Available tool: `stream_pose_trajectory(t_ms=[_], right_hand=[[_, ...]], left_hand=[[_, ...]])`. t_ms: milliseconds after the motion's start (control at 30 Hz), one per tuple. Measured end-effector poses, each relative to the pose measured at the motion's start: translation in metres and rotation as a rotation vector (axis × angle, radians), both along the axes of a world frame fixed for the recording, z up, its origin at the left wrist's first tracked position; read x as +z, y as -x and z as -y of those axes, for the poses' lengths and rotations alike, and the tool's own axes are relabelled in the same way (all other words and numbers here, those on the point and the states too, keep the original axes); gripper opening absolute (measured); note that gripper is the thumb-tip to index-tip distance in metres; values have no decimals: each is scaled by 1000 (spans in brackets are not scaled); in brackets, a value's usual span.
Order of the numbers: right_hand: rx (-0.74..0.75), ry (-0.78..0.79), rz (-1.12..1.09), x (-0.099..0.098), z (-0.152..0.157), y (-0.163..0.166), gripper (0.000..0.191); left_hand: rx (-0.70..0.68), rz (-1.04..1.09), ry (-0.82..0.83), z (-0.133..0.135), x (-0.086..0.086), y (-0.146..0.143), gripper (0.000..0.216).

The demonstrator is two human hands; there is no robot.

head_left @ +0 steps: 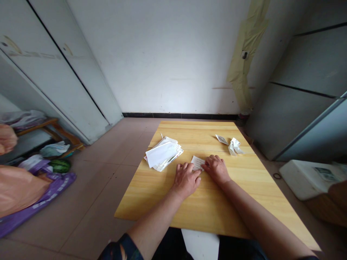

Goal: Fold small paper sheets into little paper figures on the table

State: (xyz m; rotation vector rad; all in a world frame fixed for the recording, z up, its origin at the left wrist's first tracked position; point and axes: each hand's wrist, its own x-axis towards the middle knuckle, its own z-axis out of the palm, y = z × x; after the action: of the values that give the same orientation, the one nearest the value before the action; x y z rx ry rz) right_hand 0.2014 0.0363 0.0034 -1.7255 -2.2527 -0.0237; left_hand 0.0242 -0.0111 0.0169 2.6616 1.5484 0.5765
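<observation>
A small piece of white paper [197, 161] with faint lines of print lies flat on the wooden table, between my two hands. My left hand [187, 179] rests palm down at its lower left, fingers apart, with the fingertips and thumb touching the paper's edge. At the right edge, my right hand [217, 169] has its fingers curled and closed on the paper; the fingertips partly hide that corner. To the left of my left hand sits a messy stack of papers [162, 154], a blank white sheet on top.
On the table's [189, 135] right side lie a crumpled paper [234, 147] and a small folded paper piece [222, 139]. A white box [306, 178] stands on the floor to the right. Bags and a watermelon [60, 166] are at far left, beside a wooden stool [55, 130].
</observation>
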Motion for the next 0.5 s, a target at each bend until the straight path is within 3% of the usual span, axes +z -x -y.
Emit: stream_pose_trajectory(t_ms=[300, 500], right_hand=[[-27, -68, 4, 0, -7, -13, 29], [-48, -96, -4, 0, -19, -26, 27]], left_hand=[[-4, 37, 7, -1, 0, -2, 28], [-60, 33, 2, -2, 0, -4, 24]])
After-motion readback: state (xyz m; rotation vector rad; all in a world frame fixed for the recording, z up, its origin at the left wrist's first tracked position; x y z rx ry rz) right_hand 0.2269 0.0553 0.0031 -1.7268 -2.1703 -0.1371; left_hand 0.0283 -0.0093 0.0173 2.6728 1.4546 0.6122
